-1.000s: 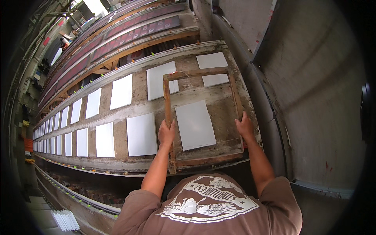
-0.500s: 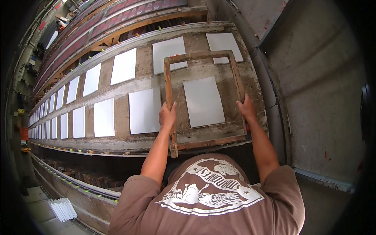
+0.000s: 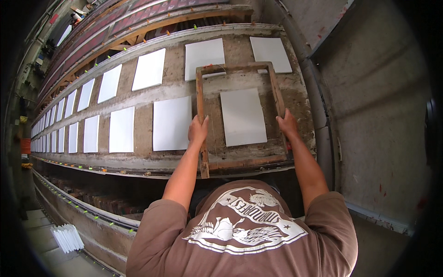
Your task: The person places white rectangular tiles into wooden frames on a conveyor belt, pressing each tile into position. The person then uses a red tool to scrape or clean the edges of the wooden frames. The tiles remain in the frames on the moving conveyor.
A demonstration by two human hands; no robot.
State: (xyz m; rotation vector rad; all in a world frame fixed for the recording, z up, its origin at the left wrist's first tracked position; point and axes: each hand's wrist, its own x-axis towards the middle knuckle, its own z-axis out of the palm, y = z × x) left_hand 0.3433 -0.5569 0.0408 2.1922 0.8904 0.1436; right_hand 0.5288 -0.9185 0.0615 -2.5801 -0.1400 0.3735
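Observation:
My left hand (image 3: 198, 130) is closed around the left side bar of a worn wooden screen frame (image 3: 200, 94). On the opposite bar, my right hand (image 3: 288, 125) grips the same frame. A white rectangular sheet (image 3: 243, 117) shows through the frame, lying on a long brown-stained table (image 3: 288, 99). The frame's far bar overlaps the near edges of two more white sheets, one at the far left (image 3: 203, 53) and one at the far right (image 3: 272, 51). Whether the frame rests on the table or hovers just above it, I cannot tell.
Several white sheets (image 3: 172, 122) run in two rows leftward along the table. Small coloured clips (image 3: 168, 32) line its far rail. Another long table (image 3: 157, 21) stands beyond. A grey wall panel (image 3: 378, 120) rises at right. A stack of white sheets (image 3: 68, 237) sits lower left.
The view has shifted slightly, and the table and sheets appear a little higher. The frame sits slightly differently over the sheets. Both hands keep their grip on it.

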